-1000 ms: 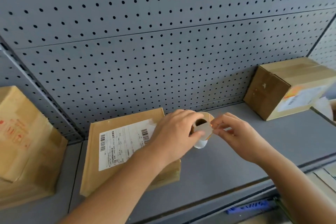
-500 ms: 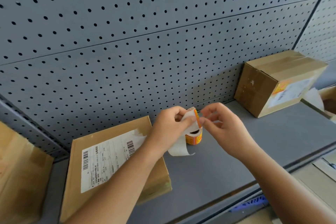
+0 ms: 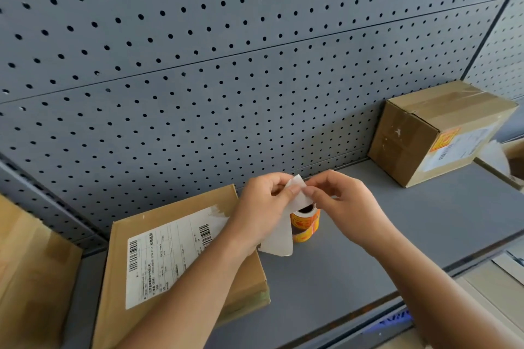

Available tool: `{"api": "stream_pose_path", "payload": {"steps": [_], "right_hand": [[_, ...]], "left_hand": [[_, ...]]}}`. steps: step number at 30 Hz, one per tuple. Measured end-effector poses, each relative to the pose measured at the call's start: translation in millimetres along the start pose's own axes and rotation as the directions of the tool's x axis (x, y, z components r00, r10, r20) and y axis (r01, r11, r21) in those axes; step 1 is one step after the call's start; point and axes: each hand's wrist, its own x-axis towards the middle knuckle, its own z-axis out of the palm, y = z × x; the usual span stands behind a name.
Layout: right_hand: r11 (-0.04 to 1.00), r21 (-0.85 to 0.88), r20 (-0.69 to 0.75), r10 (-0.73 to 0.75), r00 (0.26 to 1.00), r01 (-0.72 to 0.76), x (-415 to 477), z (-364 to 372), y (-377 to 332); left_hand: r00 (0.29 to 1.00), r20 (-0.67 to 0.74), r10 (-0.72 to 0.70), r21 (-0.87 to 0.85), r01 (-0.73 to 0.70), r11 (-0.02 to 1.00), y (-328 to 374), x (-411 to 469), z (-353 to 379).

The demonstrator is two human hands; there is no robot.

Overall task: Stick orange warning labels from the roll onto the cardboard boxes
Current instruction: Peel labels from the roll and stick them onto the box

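A small roll of orange warning labels [image 3: 306, 224] hangs just above the grey shelf [image 3: 397, 224], its white backing strip [image 3: 279, 238] trailing down to the left. My left hand [image 3: 262, 211] pinches the backing strip at its top. My right hand [image 3: 340, 202] pinches the strip's upper corner, fingertip to fingertip with the left. A flat cardboard box [image 3: 158, 261] with a white shipping label lies under my left forearm. A taller cardboard box [image 3: 436, 133] stands at the right against the wall, with an orange label [image 3: 443, 139] on its front.
A grey pegboard wall [image 3: 226, 65] rises behind the shelf. Another cardboard box [image 3: 31, 269] sits at the far left edge. An open box [image 3: 510, 161] with white paper peeks in at the right edge. The shelf's front lip [image 3: 368, 306] runs below my arms.
The roll has turned from lying on its side in my left hand to hanging with its core up. The backing strip is pulled out longer, and both hands pinch its top.
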Motion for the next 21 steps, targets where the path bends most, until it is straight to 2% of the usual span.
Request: {"api": "stream_pose_path", "payload": {"steps": [5, 10, 21], "right_hand": [[0.999, 0.012, 0.004, 0.031, 1.000, -0.031, 3.5, -3.0, 5.7], [0.997, -0.074, -0.018, 0.031, 0.999, -0.033, 3.8, -5.5, 7.8], [0.998, -0.060, 0.031, 0.023, 0.999, -0.021, 1.9, -0.5, 5.8]], "left_hand": [[1.000, 0.009, -0.003, 0.054, 0.002, 0.999, -2.6, 1.6, 1.2], [1.000, 0.003, 0.002, 0.044, -0.002, 0.999, -2.0, 1.5, 2.0], [1.000, 0.030, -0.004, 0.004, 0.004, 1.000, -3.3, 1.8, 0.6]]}}
